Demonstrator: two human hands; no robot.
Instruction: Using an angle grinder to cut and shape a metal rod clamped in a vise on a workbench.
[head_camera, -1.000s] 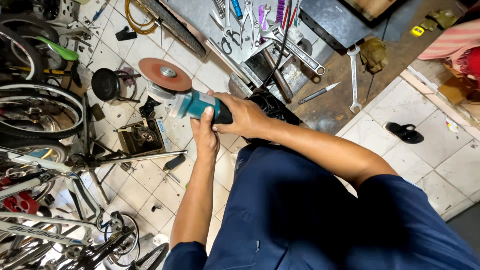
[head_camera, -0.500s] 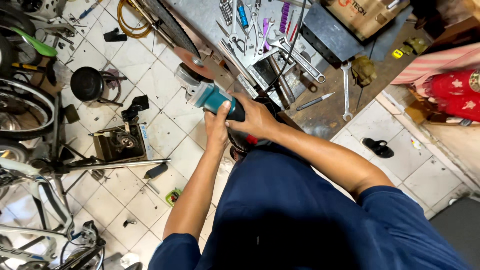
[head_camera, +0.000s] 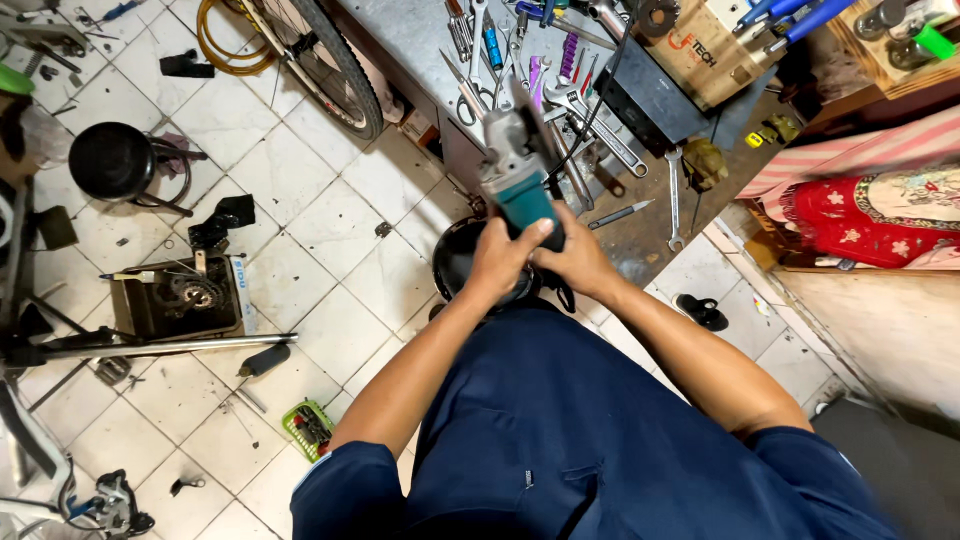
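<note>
Both hands clamped on teal-and-grey handheld angle grinder (head_camera: 515, 180); left hand (head_camera: 497, 262) wrapped round teal rear body, right hand (head_camera: 574, 258) beside it, touching; grinder held above near edge of grey metal workbench (head_camera: 420, 40), head blurred, over steel spanners (head_camera: 590, 125); round black stool (head_camera: 470, 260) under hands.

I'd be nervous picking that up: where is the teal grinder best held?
By its teal body, the rounded rear part, coming from behind as the left hand and right hand do now. The grey head at the far end looks like the working part, so keep off it.
</note>
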